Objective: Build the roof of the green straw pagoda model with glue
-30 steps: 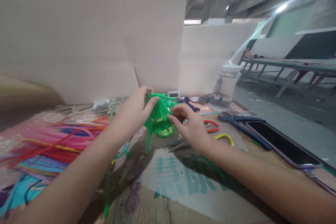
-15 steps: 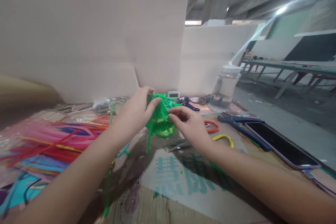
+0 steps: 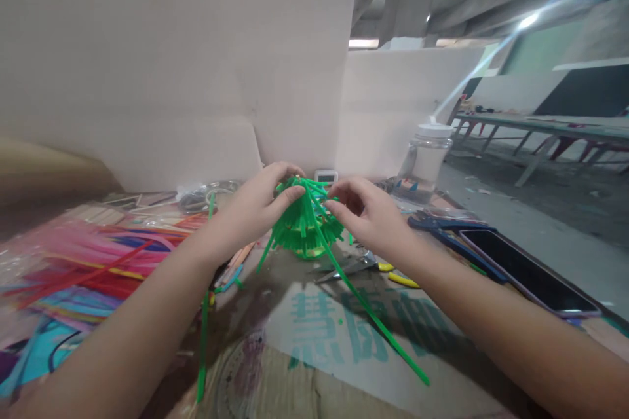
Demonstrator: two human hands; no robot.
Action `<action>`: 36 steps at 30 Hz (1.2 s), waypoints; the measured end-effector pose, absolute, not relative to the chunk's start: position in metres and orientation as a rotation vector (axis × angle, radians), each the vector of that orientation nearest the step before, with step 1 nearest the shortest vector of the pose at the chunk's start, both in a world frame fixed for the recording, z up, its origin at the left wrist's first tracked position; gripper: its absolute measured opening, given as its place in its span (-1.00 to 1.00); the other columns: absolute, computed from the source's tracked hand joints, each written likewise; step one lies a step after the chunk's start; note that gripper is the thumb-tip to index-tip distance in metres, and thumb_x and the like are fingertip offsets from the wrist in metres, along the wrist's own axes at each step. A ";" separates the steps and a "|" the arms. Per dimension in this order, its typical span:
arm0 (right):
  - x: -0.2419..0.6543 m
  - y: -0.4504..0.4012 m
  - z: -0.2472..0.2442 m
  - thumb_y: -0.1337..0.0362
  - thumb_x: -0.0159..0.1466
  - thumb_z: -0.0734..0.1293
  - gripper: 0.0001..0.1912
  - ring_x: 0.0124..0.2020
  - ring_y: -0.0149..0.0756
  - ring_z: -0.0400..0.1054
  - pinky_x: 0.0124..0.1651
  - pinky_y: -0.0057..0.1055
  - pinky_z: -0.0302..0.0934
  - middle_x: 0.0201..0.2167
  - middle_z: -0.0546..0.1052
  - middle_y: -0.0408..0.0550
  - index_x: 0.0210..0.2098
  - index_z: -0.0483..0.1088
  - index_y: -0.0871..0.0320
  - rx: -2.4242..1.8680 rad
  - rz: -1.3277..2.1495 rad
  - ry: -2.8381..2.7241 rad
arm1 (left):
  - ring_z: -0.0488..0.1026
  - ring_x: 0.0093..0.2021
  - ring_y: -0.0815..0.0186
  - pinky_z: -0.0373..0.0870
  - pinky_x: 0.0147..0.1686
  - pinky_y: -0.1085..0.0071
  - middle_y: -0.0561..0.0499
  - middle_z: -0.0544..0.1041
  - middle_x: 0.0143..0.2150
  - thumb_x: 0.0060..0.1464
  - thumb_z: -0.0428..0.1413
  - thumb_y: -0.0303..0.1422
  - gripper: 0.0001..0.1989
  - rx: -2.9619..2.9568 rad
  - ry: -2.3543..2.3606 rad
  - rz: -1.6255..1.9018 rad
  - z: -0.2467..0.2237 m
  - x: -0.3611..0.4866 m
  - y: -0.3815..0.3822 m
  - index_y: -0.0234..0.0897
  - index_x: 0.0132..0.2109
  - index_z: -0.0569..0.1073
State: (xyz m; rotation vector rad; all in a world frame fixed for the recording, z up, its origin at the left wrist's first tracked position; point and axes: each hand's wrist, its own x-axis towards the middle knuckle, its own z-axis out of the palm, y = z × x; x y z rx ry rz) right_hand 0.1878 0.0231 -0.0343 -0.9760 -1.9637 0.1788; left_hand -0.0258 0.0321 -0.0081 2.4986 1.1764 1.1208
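Note:
A cone-shaped bundle of green pipe cleaners (image 3: 299, 226) stands upright on the table, with layered fringes and a round base. Around its top, my left hand (image 3: 282, 193) is closed, thumb in front and fingers partly hidden behind. My right hand (image 3: 363, 209) is at its right side, thumb and fingertips pinched at the green strips there. One long green strip (image 3: 371, 317) slants from the top of the bundle down toward the lower right. Scissors (image 3: 361, 263) with yellow handles lie behind that strip, partly under my right forearm.
Colourful pipe cleaners (image 3: 108, 262) in clear plastic cover the left side. A clear bottle (image 3: 420, 160) with a straw stands at the back right. Nearer are a blue-handled tool (image 3: 449, 229) and a phone (image 3: 525, 272). A sheet with green lettering (image 3: 324, 366) lies in front. White boards (image 3: 171, 78) stand behind.
My right hand has risen slightly and moved right. The long green strip now stretches down across the table. My left hand stays at the top of the bundle, which shows more fringe.

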 end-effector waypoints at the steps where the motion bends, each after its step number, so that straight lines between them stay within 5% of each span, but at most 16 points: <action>1: 0.189 0.024 -0.032 0.25 0.29 0.33 -0.89 -0.42 -0.39 0.25 -0.33 -0.39 0.12 -0.40 0.41 -0.14 -0.28 0.45 0.16 -0.969 0.168 -1.988 | 0.45 0.07 0.16 0.39 0.05 0.21 -0.09 0.51 0.03 0.28 -0.04 -0.19 -0.69 2.515 1.142 1.112 -0.009 -0.027 0.033 -0.25 0.04 0.39; 7: 0.191 0.027 -0.032 0.32 0.28 0.33 -0.88 -0.41 -0.40 0.25 -0.31 -0.38 0.12 -0.38 0.42 -0.12 -0.31 0.54 0.16 -0.955 0.193 -2.033 | 0.42 0.12 0.16 0.34 0.12 0.22 -0.09 0.49 0.12 0.21 0.07 -0.18 -0.59 2.626 1.190 1.057 -0.009 -0.026 0.033 -0.24 0.14 0.42; 17: 0.191 0.025 -0.027 0.33 0.28 0.32 -0.89 -0.42 -0.40 0.29 -0.34 -0.41 0.17 -0.37 0.50 -0.11 -0.25 0.51 0.17 -0.919 0.276 -2.040 | 0.54 -0.04 0.15 0.40 0.00 0.26 -0.03 0.63 -0.05 0.26 0.01 -0.12 -0.63 2.479 1.408 1.201 -0.010 -0.015 0.025 -0.22 -0.01 0.56; 26: 0.284 0.043 -0.042 0.36 0.20 0.32 -0.72 -0.36 -0.30 0.42 -0.36 -0.42 0.28 -0.33 0.55 -0.10 -0.10 0.50 0.08 -1.069 0.529 -2.456 | 0.47 0.07 0.15 0.41 0.04 0.24 -0.10 0.51 0.13 0.28 -0.05 -0.11 -0.58 2.345 1.211 1.109 -0.014 -0.029 0.044 -0.22 0.13 0.44; 30: 0.312 0.044 -0.053 0.28 0.20 0.37 -0.67 -0.19 -0.21 0.47 -0.24 -0.37 0.34 -0.15 0.58 0.00 -0.03 0.49 0.09 -1.068 0.662 -2.640 | 0.44 0.10 0.13 0.41 0.05 0.19 -0.13 0.44 0.20 0.25 -0.01 -0.10 -0.50 2.315 1.173 0.978 -0.014 -0.036 0.046 -0.23 0.24 0.31; 36: 0.283 0.035 -0.046 0.18 0.34 0.26 -0.78 -0.17 -0.18 0.48 -0.13 -0.27 0.31 -0.19 0.61 -0.01 -0.19 0.52 0.10 -1.117 0.237 -2.380 | 0.42 0.15 0.13 0.40 0.09 0.17 -0.15 0.41 0.23 0.27 -0.01 -0.13 -0.52 2.307 1.168 0.962 -0.015 -0.037 0.047 -0.21 0.24 0.31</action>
